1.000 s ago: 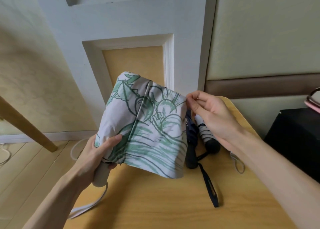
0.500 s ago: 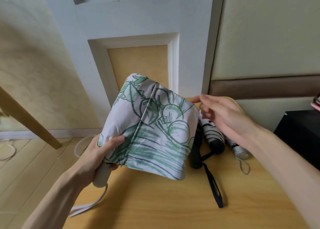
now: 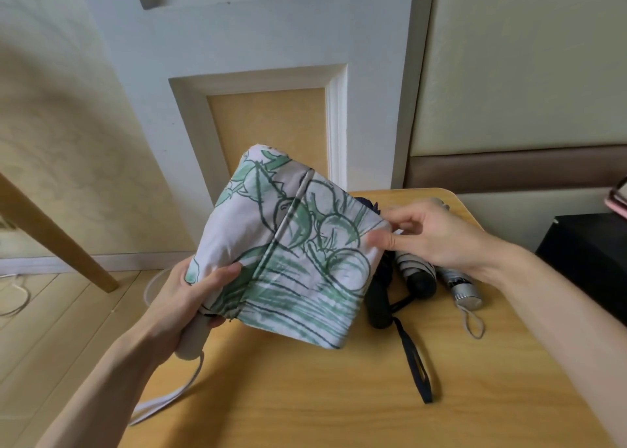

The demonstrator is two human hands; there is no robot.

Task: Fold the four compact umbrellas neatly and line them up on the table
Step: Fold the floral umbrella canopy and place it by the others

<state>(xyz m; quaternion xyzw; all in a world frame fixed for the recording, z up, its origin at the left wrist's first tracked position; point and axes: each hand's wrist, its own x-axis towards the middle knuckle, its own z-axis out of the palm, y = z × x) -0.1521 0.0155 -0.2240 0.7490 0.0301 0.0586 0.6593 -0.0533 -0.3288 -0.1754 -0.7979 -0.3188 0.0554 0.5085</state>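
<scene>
green-printed umbrella [image 3: 298, 261] gripped by left hand [image 3: 190, 295], right hand [image 3: 427, 233] pinching.

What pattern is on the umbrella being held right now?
The umbrella is white with green plant sketches in dark outlines and green streaks near the hem; head view.

Edge retaken
The right edge of the floral umbrella [image 3: 291, 250], released a moment ago, is pinched again by the right hand [image 3: 437, 233].

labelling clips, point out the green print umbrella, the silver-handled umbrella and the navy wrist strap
green print umbrella [image 3: 305, 271], head view, on the loose canopy fabric
silver-handled umbrella [image 3: 463, 288], head view, on its silver handle
navy wrist strap [image 3: 401, 330], head view, upper end near the handle
</scene>
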